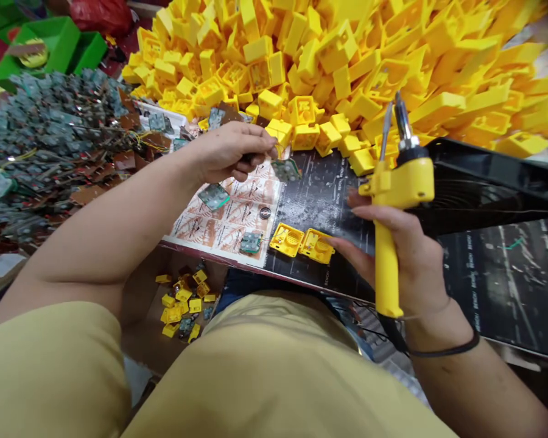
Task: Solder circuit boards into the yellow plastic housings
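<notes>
My left hand (240,149) is closed in a pinch on thin wires, and a small green circuit board (287,170) hangs from them over the worktop. Two more circuit boards, one just below that hand (214,197) and one by the table's front edge (251,243), lie on the patterned paper. In my right hand (411,255) is a yellow soldering gun (386,243), held with its metal tip pointing up and away. Near my right thumb lie two open yellow plastic housings (287,239), side by side with their hollow sides up.
A big heap of yellow housings (310,55) covers the back. To the left is a pile of wired circuit boards (64,140), with green bins (50,48) behind it. A black tray (497,182) stands right. Below the table edge, a cardboard box (141,316) holds yellow pieces.
</notes>
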`<state>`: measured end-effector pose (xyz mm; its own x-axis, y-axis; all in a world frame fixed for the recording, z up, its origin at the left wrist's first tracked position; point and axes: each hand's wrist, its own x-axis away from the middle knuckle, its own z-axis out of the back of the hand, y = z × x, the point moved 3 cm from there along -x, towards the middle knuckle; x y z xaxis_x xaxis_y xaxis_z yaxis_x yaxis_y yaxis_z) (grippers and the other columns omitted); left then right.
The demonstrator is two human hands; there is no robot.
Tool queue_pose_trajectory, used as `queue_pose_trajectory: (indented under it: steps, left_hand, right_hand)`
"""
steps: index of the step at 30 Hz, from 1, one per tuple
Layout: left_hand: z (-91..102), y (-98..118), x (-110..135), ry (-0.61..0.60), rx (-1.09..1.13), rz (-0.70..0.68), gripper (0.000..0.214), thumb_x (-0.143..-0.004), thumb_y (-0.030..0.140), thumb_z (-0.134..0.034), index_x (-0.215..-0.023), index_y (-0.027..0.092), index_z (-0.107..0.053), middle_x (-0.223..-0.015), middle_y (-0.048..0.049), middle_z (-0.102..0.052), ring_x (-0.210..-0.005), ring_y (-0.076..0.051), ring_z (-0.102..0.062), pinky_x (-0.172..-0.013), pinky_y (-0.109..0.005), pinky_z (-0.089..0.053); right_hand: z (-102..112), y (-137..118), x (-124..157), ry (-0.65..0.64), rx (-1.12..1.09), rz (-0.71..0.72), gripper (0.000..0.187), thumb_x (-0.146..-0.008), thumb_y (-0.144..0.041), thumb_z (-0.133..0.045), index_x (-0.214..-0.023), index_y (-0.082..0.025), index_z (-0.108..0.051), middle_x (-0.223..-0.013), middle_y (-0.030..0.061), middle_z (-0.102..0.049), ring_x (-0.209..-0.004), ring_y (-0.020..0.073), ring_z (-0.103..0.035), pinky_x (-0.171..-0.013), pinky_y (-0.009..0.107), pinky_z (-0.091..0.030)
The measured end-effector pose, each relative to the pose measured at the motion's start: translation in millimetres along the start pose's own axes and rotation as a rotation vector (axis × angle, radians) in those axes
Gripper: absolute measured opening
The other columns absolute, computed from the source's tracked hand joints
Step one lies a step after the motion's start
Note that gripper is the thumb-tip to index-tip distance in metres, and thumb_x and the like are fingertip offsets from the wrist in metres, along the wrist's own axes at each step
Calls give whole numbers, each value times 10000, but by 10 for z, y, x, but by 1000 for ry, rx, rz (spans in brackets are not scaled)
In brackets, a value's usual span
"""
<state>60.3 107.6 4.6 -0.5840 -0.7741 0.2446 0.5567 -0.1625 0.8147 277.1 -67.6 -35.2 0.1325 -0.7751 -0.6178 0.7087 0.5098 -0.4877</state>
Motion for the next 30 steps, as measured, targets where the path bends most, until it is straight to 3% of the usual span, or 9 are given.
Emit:
queue_pose_trajectory:
  steps: [4,8,13,17,20,23,26,30]
  left_hand:
    - [-200,260,21,-74,-224,-150,381,-954,441,-439,-1038,140,-658,-629,-46,-552,-532,-109,-505,-539,-301,-377]
    - [-235,382,21,-84,-313,-206,443,-967,492,-436,-1006,126,-682,-645,-67,-604,-590,-131,-557,-583,-309,-409]
    - [84,113,-75,53,-511,-94,531,-917,606,-444,-845,152,-708,-591,-27,-585,-673,-152,-560,-632,-295,-388]
    - [246,-202,-123,189,-746,44,426,-932,466,-439,-837,166,-726,-652,-38,-623,-744,-168,-564,-672,-312,-396]
    - [85,-199,-74,227,-845,-102,363,-901,376,-493,-1105,175,-716,-1108,-103,-695,-1040,-251,-616,-880,-365,-446]
    - [-257,-23,4,133,-754,-411,567,-861,348,-584,-1408,212,-523,-1437,-113,-539,-1279,-269,-526,-1048,-379,-407]
    - [-526,103,1,95,-623,-521,562,-850,263,-613,-1396,171,-517,-1352,-130,-605,-1233,-246,-571,-1032,-360,-436]
    - [-603,60,-123,163,-254,-416,295,-887,283,-627,-1131,118,-641,-929,-70,-726,-873,-169,-681,-804,-283,-522]
  right_hand:
    - [-127,37,-361,51,-49,-10,496,-815,-369,-790,-1207,-246,-512,-1196,62,-659,-1126,258,-659,-949,413,-595]
    - [-274,132,-596,47,-27,-51,331,-863,-291,-732,-1127,-248,-538,-979,3,-704,-872,184,-719,-766,299,-614]
    - [-290,292,-647,27,17,-100,298,-839,-235,-707,-1104,-255,-572,-900,-14,-714,-790,180,-714,-741,298,-601]
    - [-332,408,-631,-16,2,-125,293,-846,-340,-705,-1095,-249,-582,-849,-8,-703,-732,179,-701,-686,305,-603]
    - [-382,401,-643,-15,-11,-130,284,-858,-359,-695,-1085,-235,-577,-838,-4,-703,-736,177,-702,-704,310,-609]
    - [-402,321,-673,-1,-55,-123,282,-847,-303,-704,-1085,-236,-568,-849,-8,-709,-774,172,-710,-758,301,-614]
    - [-384,262,-691,18,-128,-141,244,-887,-304,-674,-1089,-240,-551,-878,-5,-714,-812,162,-715,-797,295,-612]
    - [-341,294,-672,29,-279,-168,385,-868,-417,-711,-1146,-260,-494,-1064,24,-685,-950,194,-710,-865,342,-620]
